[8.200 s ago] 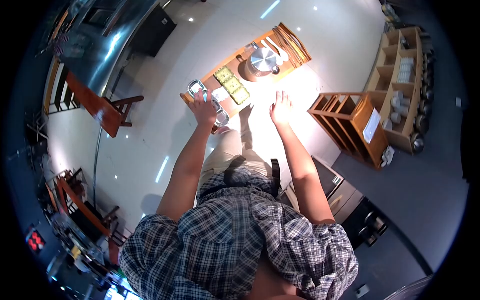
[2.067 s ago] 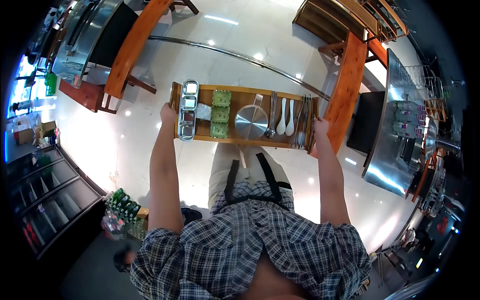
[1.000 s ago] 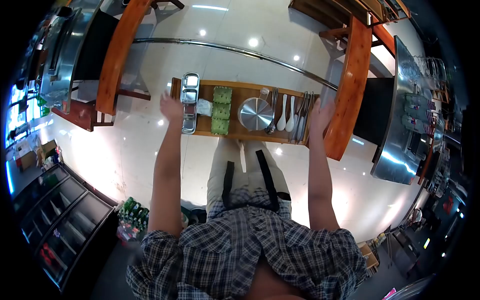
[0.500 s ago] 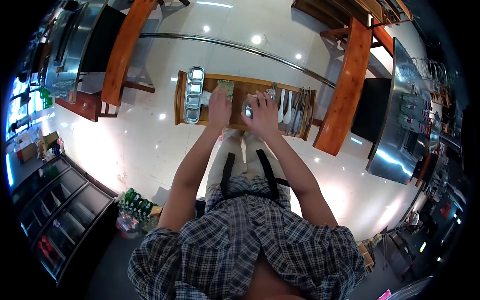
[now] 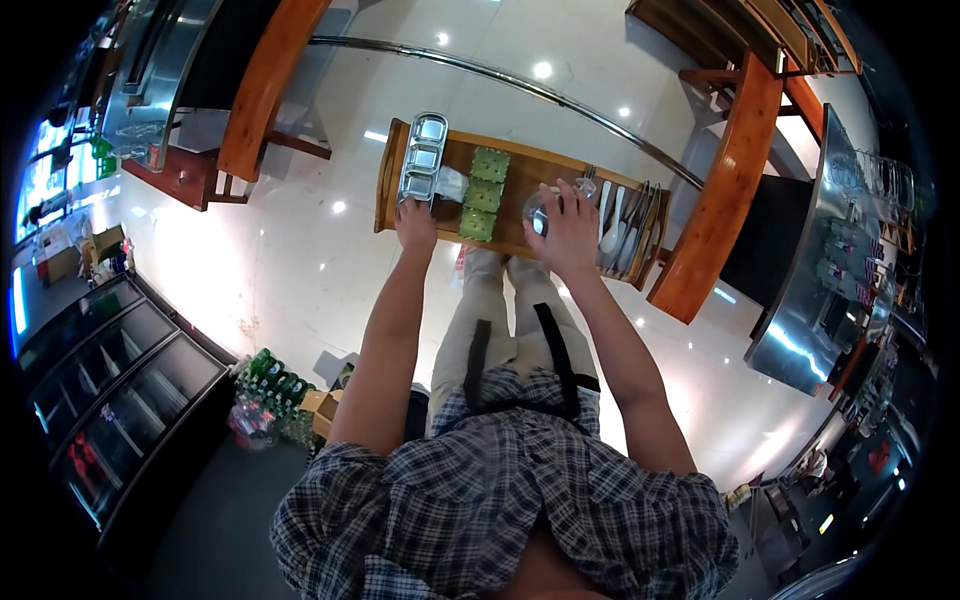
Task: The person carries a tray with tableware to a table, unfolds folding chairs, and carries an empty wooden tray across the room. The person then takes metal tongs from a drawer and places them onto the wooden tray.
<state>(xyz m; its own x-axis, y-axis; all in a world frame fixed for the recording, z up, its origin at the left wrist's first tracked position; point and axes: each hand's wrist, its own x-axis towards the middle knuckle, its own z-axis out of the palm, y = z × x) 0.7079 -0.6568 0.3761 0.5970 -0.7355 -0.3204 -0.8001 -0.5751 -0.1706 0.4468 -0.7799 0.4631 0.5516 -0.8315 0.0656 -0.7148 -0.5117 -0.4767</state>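
Observation:
My left hand [image 5: 416, 226] is closed on the near end of a metal tray [image 5: 425, 155] with several square compartments. This tray lies at the left end of a wooden tray [image 5: 384, 190]. My right hand [image 5: 568, 232] reaches over a round shiny dish [image 5: 537, 210], its fingers bent around the rim; the hand hides part of the dish. Between my hands, several green square dishes [image 5: 485, 195] stand in a column, beside a crumpled whitish wrapper [image 5: 452, 185]. White spoons [image 5: 610, 236] and metal cutlery [image 5: 632, 240] lie right of my right hand.
Wooden benches [image 5: 270, 90] [image 5: 715, 200] flank the pale tiled floor on both sides. A metal rail [image 5: 500, 85] crosses the floor beyond the wooden tray. Metal-topped tables [image 5: 800, 330] stand at the right. Green bottles [image 5: 268, 375] and a dark glass-topped chest [image 5: 150, 390] are at lower left.
My left hand has moved left from the green dishes to the metal tray's near end, uncovering the green dishes. My right hand stays at the round dish. The whole view has shifted.

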